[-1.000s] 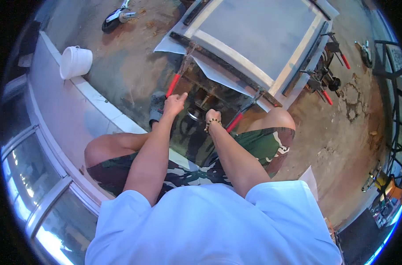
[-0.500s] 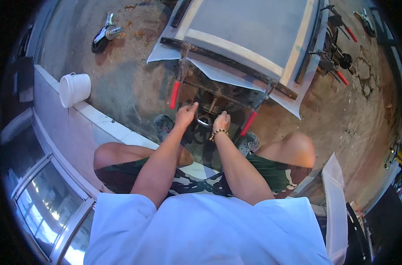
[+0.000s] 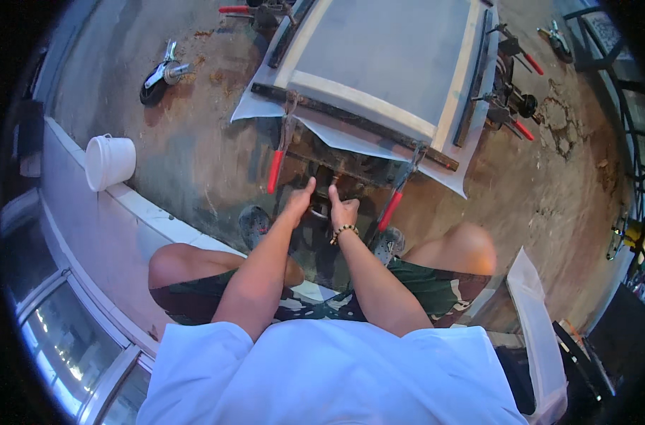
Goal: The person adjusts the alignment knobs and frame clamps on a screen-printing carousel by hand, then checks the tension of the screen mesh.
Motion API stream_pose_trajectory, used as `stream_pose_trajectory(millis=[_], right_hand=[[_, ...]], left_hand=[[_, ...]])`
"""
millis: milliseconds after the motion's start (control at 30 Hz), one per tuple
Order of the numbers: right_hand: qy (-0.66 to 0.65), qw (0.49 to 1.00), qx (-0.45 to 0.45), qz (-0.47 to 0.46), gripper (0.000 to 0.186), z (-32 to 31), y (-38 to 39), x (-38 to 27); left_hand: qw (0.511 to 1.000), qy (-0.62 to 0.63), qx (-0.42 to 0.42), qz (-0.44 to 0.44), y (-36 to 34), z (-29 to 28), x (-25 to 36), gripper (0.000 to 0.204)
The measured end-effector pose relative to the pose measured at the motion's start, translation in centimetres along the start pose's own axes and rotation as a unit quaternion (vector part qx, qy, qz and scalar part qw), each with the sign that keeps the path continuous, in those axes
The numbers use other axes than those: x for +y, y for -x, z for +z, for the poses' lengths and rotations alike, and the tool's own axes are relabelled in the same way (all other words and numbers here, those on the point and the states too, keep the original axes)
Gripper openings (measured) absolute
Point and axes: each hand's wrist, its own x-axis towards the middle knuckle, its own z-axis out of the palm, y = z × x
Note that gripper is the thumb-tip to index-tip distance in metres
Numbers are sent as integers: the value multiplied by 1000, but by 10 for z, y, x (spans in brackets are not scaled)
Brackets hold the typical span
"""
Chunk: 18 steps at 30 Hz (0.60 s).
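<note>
Low in front of my knees, both my hands close round the small metal handwheel (image 3: 319,210). My left hand (image 3: 298,204) is on its left side and my right hand (image 3: 343,211), with a beaded bracelet at the wrist, is on its right. Both thumbs point away from me; the curled fingers are mostly hidden. Beyond the wheel stands a stretching frame with dark bars, where a white-bordered screen frame (image 3: 365,99) lies on pale mesh (image 3: 451,183). Red-handled clamps (image 3: 275,170) (image 3: 390,210) hang on either side of my hands.
More red-handled clamps (image 3: 522,129) line the frame's right side. A loose caster wheel (image 3: 156,88) lies on the floor at far left. The white bucket (image 3: 110,163) stands by a low tiled ledge (image 3: 149,212). A pale strip (image 3: 538,319) stands near my right knee.
Both hands have turned on the handwheel, the right thumb swinging upward and inward, and the hands are now closer together. My view has shifted slightly, with more of the frame's far side showing.
</note>
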Motion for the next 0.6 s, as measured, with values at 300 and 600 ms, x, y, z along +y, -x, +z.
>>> stream_pose_trajectory(millis=[300,600], right_hand=[[-3,1000,9,16,76,5,6,0],[33,998,-38,-24,81,0,4,9]], left_hand=[[998,-59,34,5,23,-25,28,66],[991,-107,31,73,34,-19,36,56]])
